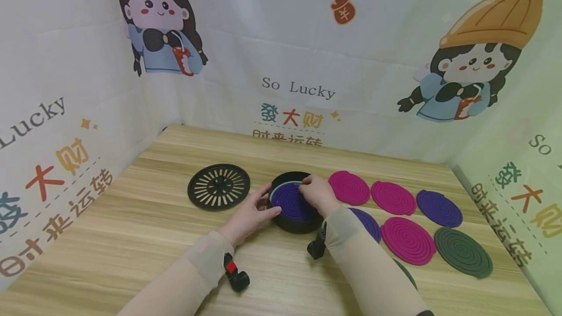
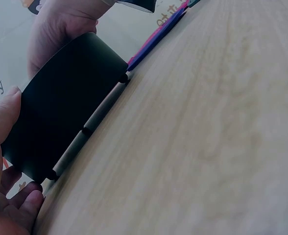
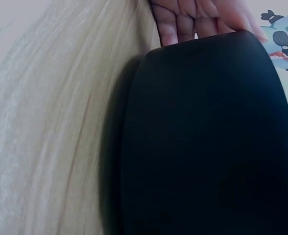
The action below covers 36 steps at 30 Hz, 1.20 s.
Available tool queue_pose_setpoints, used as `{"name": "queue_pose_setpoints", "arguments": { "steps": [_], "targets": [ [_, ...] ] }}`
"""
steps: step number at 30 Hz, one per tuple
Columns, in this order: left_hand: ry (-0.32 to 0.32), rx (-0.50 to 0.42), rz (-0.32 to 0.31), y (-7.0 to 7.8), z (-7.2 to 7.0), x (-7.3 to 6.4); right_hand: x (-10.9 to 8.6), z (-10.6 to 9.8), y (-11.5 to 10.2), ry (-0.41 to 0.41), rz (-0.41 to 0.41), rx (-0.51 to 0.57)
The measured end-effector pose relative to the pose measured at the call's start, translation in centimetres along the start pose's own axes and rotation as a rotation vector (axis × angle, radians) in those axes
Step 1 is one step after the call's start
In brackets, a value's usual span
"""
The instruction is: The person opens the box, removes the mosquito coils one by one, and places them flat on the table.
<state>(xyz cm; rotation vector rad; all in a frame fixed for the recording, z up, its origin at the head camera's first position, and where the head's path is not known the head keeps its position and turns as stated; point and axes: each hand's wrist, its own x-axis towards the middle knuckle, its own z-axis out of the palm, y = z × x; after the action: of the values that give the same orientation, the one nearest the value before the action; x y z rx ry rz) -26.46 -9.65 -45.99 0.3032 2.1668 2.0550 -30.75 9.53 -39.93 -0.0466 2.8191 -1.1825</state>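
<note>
A round black mosquito coil holder (image 1: 295, 226) stands on short feet on the table, with a purple mosquito coil (image 1: 291, 203) inside its wall. My left hand (image 1: 251, 214) grips the holder from the left, thumb near the front rim and fingers round the side. From the right, my right hand (image 1: 319, 194) reaches over the rim with bent fingers at the purple coil's back edge; its fingertips are partly hidden. In the left wrist view the thumb (image 2: 4, 115) presses the outer wall. The holder's dark wall (image 3: 207, 137) fills much of the right wrist view.
A slotted black lid (image 1: 218, 187) lies left of the holder. Several coils lie flat at the right: pink ones (image 1: 408, 240), purple ones (image 1: 439, 207) and dark green ones (image 1: 463, 251). My right forearm covers part of some. A printed cloth (image 1: 290, 38) hangs behind the wooden table.
</note>
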Motion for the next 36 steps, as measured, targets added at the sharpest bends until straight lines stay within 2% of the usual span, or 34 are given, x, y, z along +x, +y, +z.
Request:
{"name": "queue_pose_setpoints", "arguments": {
  "steps": [15,21,36],
  "targets": [
    [-0.017,-0.007,-0.002,0.0,0.0,0.0,0.3,-1.2,0.4,0.007,-0.003,0.183],
    [-0.013,-0.001,-0.006,0.1,0.0,0.0,0.0,-2.0,0.5,-0.037,0.041,0.293],
    [-0.020,0.006,0.000,0.2,0.0,-0.1,-0.1,-2.7,1.1,-0.022,0.058,0.348]
  ]
}}
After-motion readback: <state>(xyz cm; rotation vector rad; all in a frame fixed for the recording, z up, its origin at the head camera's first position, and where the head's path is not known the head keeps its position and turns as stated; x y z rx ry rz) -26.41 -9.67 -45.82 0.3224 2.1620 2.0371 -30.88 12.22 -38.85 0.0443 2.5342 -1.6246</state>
